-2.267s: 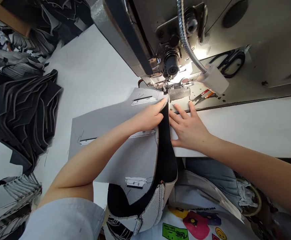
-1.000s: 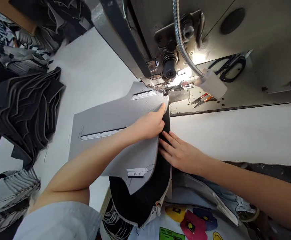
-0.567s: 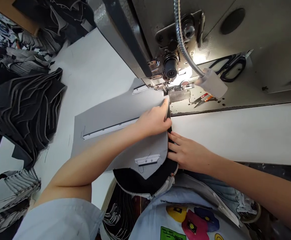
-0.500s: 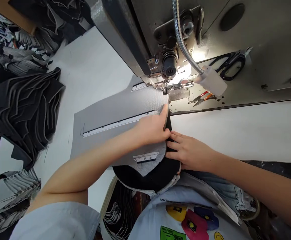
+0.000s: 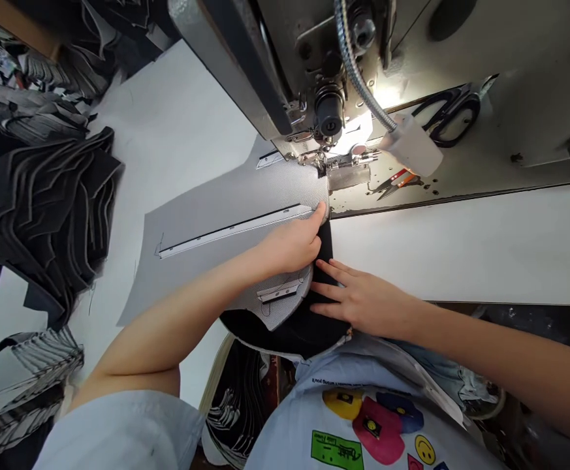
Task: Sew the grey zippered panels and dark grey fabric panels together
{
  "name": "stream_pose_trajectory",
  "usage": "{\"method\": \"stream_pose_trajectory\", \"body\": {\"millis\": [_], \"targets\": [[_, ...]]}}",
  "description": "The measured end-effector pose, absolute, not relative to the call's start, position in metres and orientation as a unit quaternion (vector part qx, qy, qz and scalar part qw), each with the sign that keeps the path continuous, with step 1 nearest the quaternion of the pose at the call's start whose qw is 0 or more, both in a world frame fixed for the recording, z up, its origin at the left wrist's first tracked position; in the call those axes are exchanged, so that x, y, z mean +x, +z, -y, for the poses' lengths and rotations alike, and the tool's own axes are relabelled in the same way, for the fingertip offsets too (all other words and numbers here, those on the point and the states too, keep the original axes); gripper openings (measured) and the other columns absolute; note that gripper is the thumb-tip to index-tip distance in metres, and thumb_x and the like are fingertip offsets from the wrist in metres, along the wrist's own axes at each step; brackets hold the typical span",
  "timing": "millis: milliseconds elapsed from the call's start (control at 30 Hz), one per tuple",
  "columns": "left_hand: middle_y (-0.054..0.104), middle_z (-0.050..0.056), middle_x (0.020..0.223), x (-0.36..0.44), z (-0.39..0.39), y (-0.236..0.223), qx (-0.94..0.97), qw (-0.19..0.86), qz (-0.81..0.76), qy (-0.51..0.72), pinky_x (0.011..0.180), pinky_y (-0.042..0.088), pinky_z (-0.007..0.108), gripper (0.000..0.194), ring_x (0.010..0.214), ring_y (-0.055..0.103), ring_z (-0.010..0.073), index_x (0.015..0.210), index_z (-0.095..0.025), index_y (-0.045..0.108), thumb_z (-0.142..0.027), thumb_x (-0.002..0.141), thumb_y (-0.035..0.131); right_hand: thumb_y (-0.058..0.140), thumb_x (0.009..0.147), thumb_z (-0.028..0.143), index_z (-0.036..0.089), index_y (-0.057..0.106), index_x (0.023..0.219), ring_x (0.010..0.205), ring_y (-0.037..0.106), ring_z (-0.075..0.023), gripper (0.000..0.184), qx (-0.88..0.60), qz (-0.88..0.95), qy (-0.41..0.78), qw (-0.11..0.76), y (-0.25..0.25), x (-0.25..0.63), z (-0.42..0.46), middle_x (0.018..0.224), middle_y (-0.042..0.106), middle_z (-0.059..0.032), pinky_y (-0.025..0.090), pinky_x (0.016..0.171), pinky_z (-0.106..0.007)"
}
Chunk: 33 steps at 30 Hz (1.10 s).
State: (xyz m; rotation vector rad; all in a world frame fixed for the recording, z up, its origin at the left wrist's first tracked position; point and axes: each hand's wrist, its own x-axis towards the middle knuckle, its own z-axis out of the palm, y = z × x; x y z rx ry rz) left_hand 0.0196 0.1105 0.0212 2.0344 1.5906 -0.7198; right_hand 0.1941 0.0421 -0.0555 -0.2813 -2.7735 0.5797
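A light grey fabric panel (image 5: 201,212) with narrow white strips stitched on it lies over a black fabric piece (image 5: 292,329). Its far edge runs under the presser foot (image 5: 320,166) of a sewing machine (image 5: 328,114). My left hand (image 5: 292,243) lies on the panel, with the index fingertip at its right edge just before the foot and the other fingers curled closed at that edge. Spread flat on the black fabric, my right hand (image 5: 363,297) has its fingers apart beside the grey edge. The underside of both layers is hidden.
Black-handled scissors (image 5: 454,114) and small orange-red thread snips (image 5: 397,181) lie on the machine bed. Dark fabric pieces (image 5: 44,215) are stacked at the left of the white table (image 5: 461,251). A flexible lamp (image 5: 414,147) hangs near the needle.
The grey panel's near end has shifted up and left, closer to the foot. My right hand now sits with fingers farther apart, separated from my left hand.
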Motion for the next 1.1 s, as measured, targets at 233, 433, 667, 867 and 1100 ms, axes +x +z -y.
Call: {"method": "stream_pose_trajectory", "body": {"millis": [233,433,667,867,1100], "targets": [[0.071,0.013,0.120,0.033,-0.130,0.022,0.729,0.169,-0.616,-0.246,0.079,0.052,0.036,0.073,0.106,0.068,0.0306,0.160,-0.017,0.017,-0.017,0.089,0.035,0.073,0.083,0.025,0.023,0.064,0.135,0.142,0.044,-0.0364,0.053,-0.082,0.965,0.212,0.129,-0.059,0.208,-0.083,0.146,0.054,-0.0163,0.040,0.115,-0.054],[0.071,0.012,0.113,0.032,-0.130,0.015,0.751,0.129,-0.617,-0.196,0.077,0.051,0.036,0.072,0.101,0.068,0.0310,0.158,-0.016,0.022,-0.027,0.089,0.039,0.072,0.082,0.024,0.019,0.067,0.131,0.138,0.048,-0.0349,0.050,-0.096,0.962,0.200,0.162,-0.066,0.206,-0.090,0.132,0.063,-0.0160,0.039,0.116,-0.054],[0.071,0.005,0.092,0.015,-0.132,0.020,0.753,0.210,-0.597,-0.181,0.061,0.043,0.028,0.078,0.076,0.065,0.0219,0.160,-0.020,0.017,-0.036,0.089,0.046,0.060,0.088,0.016,0.018,0.068,0.127,0.137,0.051,-0.0320,0.040,-0.087,0.958,0.183,0.203,-0.052,0.216,-0.092,0.131,0.066,-0.0149,0.041,0.115,-0.053],[0.070,0.004,0.089,0.017,-0.135,0.033,0.741,0.247,-0.603,-0.162,0.065,0.044,0.029,0.064,0.077,0.063,0.0218,0.156,-0.022,0.034,-0.034,0.093,0.036,0.047,0.089,0.003,0.016,0.067,0.128,0.139,0.050,-0.0242,0.046,-0.086,0.960,0.199,0.175,-0.051,0.256,-0.102,0.140,0.063,-0.0095,0.045,0.114,-0.044],[0.072,0.007,0.090,-0.006,-0.184,0.014,0.767,0.156,-0.618,-0.070,0.076,0.044,0.033,0.037,0.088,0.062,0.0235,0.100,-0.020,0.071,-0.034,0.095,0.037,0.066,0.084,0.015,0.013,0.060,0.138,0.141,0.046,-0.0319,0.054,-0.118,0.963,0.210,0.123,-0.057,0.220,-0.083,0.146,0.056,-0.0168,0.040,0.117,-0.051]]}}
